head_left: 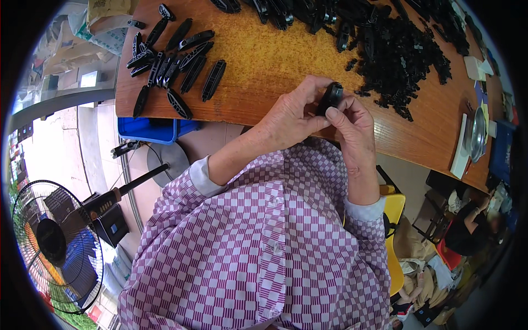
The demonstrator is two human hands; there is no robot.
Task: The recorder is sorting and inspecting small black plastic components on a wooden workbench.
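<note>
Between my two hands, just above the table's near edge, is an elongated black plastic part [331,99]. My left hand [300,110] has its fingers closed around the part's left side and lower end. On the other side, my right hand [353,122] pinches it, with the thumb pressed on its front. The fingertips behind the part are partly hidden. Several similar long black parts [213,80], some with pale patterned edges, lie on the wooden table [247,99] to the left. A heap of small black pieces [396,60] spreads to the right of my hands.
More long black parts [280,14] are piled along the far side. A round clear dish [477,135] sits at the table's right end. Below the left edge are a blue bin [146,130] and a standing fan [55,242]. Another person [467,231] is at lower right, near a yellow chair [394,242].
</note>
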